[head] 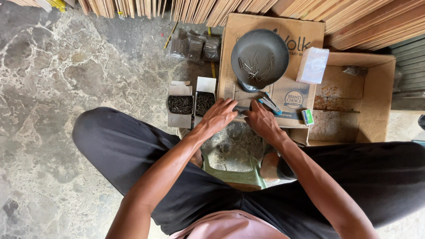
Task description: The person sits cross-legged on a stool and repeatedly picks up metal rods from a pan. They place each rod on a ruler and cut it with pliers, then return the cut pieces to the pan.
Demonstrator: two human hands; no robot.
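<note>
Both hands, left [220,116] and right [261,120], on a small dark packet [241,109] atop cardboard box [283,95].

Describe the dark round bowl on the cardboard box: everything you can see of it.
The bowl is dark grey, round and shallow, with a smooth matte look, perhaps metal or plastic. It sits upright on a small base, possibly a scale, on top of the flattened cardboard box. A loose handful of thin nails lies scattered inside, near the middle. Neither hand touches it: the left hand and right hand work just below it at the box's near edge.
</note>
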